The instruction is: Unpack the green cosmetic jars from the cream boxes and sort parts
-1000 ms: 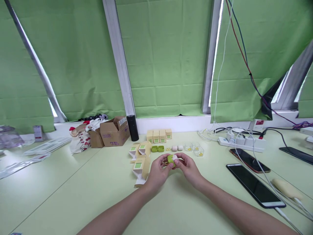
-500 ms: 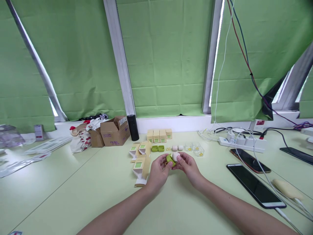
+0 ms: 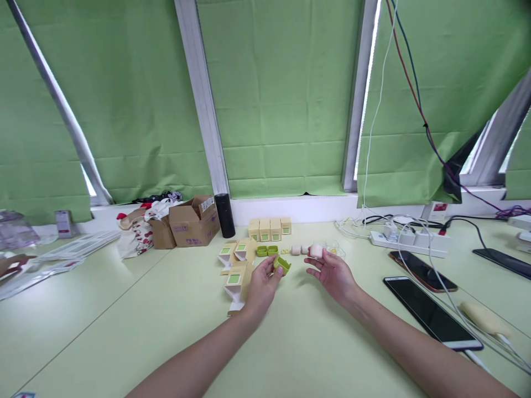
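Note:
My left hand [image 3: 261, 283] is closed round the rim of a small green open-topped case [image 3: 282, 265], which is tilted above the table. To its right, my right hand [image 3: 335, 277] pinches a small white rounded block [image 3: 316, 250] between thumb and fingers, apart from the case. Behind the hands runs a row: two green cases [image 3: 267, 251], tiny yellow pieces [image 3: 285, 251], two more white blocks [image 3: 296, 250] and clear pieces [image 3: 339, 251] partly hidden by my right hand. Unfolded small cardboard boxes [image 3: 234, 279] with green squares lie left of my left hand.
Closed small boxes [image 3: 265, 229] stand at the back near a black cylinder [image 3: 224, 216] and a cardboard carton [image 3: 194, 222]. Phones [image 3: 433, 312], cables and a power strip [image 3: 409, 243] occupy the right. Another person's hand [image 3: 12, 264] reaches in at far left, by plastic sheets [image 3: 62, 266].
The white block has come away from the green case and moved right and up in my right hand. My left hand shifted slightly left with the case. Another person's hand appeared at far left.

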The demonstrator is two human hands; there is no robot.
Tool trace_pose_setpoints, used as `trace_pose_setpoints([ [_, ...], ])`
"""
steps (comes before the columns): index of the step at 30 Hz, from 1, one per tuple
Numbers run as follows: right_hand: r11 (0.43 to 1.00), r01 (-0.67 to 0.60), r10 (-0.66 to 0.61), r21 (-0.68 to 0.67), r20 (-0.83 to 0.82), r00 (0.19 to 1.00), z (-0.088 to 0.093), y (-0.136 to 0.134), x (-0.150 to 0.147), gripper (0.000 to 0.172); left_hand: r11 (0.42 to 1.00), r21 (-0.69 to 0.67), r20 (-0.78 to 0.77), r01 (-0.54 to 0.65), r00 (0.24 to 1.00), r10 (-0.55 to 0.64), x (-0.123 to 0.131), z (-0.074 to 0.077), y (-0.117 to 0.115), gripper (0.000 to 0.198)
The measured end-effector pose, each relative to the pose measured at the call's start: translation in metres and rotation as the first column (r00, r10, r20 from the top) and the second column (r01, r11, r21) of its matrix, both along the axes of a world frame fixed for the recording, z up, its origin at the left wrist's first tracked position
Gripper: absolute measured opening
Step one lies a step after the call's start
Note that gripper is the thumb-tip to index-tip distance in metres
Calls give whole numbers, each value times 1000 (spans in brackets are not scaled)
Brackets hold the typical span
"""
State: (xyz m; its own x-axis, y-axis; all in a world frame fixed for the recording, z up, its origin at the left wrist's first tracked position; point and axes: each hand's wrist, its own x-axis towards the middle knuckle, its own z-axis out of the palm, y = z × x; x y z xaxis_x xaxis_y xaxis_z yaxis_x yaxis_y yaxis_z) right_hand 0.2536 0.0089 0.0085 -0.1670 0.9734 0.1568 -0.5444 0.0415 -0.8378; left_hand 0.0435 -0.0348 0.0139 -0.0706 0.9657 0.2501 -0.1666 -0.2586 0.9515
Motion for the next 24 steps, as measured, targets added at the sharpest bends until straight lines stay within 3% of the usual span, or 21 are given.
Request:
trace_pose_setpoints([
  [9, 999, -28, 26, -42, -54, 998, 11, -8, -1, 32, 1000, -8, -26, -18, 1000, 17, -3, -1, 3, 71],
  [18, 992, 125, -126, 24, 30, 992, 17, -9, 1, 50, 1000, -12, -37, -6, 999, 5, -1, -1, 0, 67],
  [24, 982, 160, -171, 103, 106, 980, 15, -6, -1, 50, 1000, -6, -39, 11, 999, -11, 0, -2, 0, 62],
])
